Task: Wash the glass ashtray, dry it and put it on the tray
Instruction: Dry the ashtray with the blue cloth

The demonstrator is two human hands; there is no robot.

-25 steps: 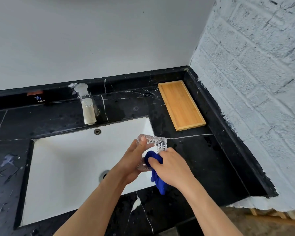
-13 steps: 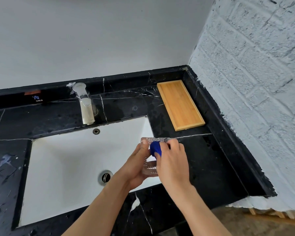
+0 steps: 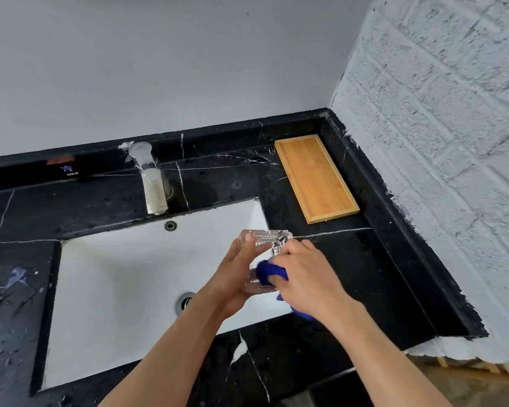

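A clear cut-glass ashtray is held tilted on edge above the right side of the white sink. My left hand grips it from the left, thumb on its top rim. My right hand presses a blue cloth against the ashtray's inner face; a tail of the cloth hangs below my wrist. The bamboo tray lies bare on the black counter at the back right, well beyond both hands.
A tall tap stands behind the sink, with the overflow hole and drain in the basin. The black marble counter is wet in places. A white brick wall bounds the right side.
My right hand with the blue cloth has slid from the ashtray's upper rim down to its lower part. The ashtray stays in my left hand at about the same spot.
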